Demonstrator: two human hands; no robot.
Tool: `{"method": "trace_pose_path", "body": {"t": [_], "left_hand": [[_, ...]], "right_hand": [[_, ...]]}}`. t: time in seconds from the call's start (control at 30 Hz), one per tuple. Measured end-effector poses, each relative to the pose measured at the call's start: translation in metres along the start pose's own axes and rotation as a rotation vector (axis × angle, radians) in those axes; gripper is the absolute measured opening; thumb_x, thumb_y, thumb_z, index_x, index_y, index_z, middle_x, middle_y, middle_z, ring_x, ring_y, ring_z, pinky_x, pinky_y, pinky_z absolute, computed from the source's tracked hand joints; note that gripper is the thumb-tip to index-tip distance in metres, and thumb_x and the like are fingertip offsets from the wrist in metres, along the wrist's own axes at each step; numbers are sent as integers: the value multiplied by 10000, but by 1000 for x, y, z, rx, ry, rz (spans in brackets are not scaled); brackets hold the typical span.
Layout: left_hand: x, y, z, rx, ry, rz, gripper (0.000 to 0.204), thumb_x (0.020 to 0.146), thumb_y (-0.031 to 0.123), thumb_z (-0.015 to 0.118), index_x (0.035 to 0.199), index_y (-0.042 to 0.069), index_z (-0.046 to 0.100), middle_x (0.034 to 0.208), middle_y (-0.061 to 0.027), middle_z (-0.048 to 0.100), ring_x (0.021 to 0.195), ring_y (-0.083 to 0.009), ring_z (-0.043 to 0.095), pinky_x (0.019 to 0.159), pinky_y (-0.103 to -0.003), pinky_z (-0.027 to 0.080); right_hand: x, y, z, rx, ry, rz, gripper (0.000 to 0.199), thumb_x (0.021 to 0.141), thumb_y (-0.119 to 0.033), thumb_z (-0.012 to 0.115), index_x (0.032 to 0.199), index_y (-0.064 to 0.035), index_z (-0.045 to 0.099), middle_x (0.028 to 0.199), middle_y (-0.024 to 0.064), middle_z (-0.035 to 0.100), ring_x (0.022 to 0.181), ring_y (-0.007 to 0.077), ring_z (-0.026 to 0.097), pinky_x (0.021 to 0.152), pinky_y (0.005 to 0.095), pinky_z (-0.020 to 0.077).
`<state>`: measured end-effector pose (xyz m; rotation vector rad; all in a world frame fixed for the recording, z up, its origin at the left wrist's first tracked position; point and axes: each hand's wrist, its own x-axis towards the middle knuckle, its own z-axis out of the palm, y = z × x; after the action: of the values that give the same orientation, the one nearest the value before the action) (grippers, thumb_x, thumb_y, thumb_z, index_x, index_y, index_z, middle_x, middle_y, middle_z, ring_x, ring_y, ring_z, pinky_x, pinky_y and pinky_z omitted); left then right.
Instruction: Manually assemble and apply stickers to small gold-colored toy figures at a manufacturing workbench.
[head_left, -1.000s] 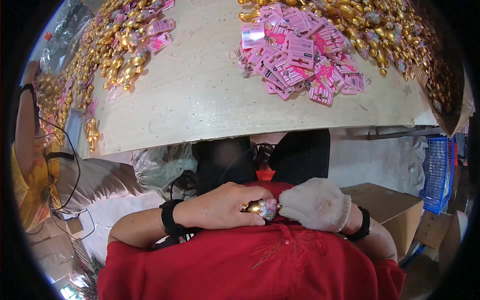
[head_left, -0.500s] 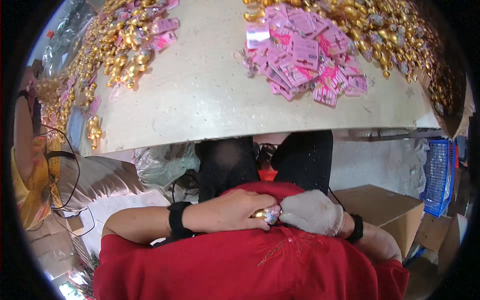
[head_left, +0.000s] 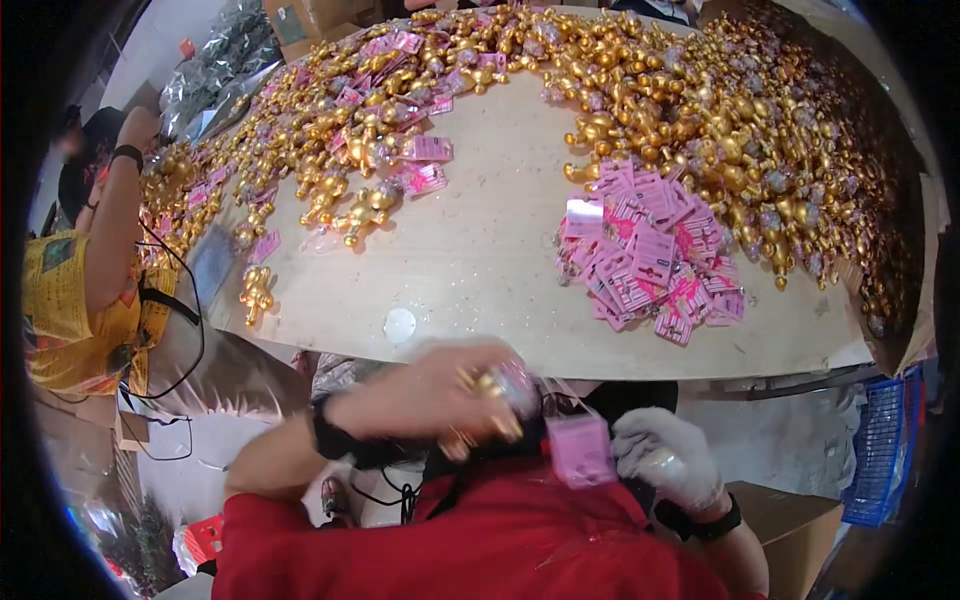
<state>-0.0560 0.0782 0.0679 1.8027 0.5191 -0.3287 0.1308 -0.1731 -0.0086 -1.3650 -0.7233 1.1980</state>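
My bare left hand (head_left: 440, 385) is raised in front of my red shirt, near the table's front edge, gripping a small gold figure (head_left: 490, 400); the hand is blurred with motion. A pink tag (head_left: 580, 450) dangles from the figure on a thin string. My right hand (head_left: 665, 460), in a white glove, sits just right of the tag with fingers curled; whether it touches the tag I cannot tell. A pile of pink tags (head_left: 645, 260) lies on the pale table (head_left: 480, 250) ahead of my right hand.
Heaps of gold figures (head_left: 720, 110) cover the table's far and right side, and more with pink tags (head_left: 370, 120) lie at the left. A person in a yellow shirt (head_left: 80, 300) sits at the left. A blue crate (head_left: 885, 440) and a cardboard box (head_left: 790, 510) stand at the lower right.
Both hands were joined on the gold figure at my lap. Now my left hand has lifted it toward the table, the pink tag hangs free, and my right hand has moved apart.
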Motion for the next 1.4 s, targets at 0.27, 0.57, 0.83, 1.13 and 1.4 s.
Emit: {"method": "trace_pose_path", "body": {"t": [0.27,0.57,0.83,1.13,1.4], "left_hand": [[9,-3,-141,984,1247,536,616,753,205,748,1281,40,477,1256,-178,520,1176,-298,498,973,-375,404],[159,25,-34,626,706,413,291,803,299,645,836,12,612,771,-195,622,749,-366,612,671,-430,472],[205,43,-37,588,618,364,247,788,236,582,844,1,632,808,-215,641,770,-389,623,694,-463,490],[175,83,-90,-221,569,411,175,889,200,531,894,37,592,768,-57,626,581,-101,578,463,-225,421],[162,80,-102,-271,531,398,171,962,198,462,983,56,556,911,-65,652,712,-128,613,593,-249,469]], "right_hand": [[0,2,8,-41,129,269,222,830,-78,594,1020,35,609,828,92,650,712,134,616,653,252,496],[1,19,12,-564,-165,229,270,865,-226,570,1049,-34,615,936,147,649,865,273,635,786,341,488],[-9,16,0,-499,-121,313,262,858,-217,578,1046,-40,622,913,133,655,844,261,640,770,338,489],[5,3,-35,-504,-36,183,220,860,-223,594,968,-37,638,807,102,650,712,189,643,673,311,504],[31,54,-120,-1288,-183,385,356,864,-358,540,971,-38,654,1036,133,655,984,292,614,820,375,492]]}}
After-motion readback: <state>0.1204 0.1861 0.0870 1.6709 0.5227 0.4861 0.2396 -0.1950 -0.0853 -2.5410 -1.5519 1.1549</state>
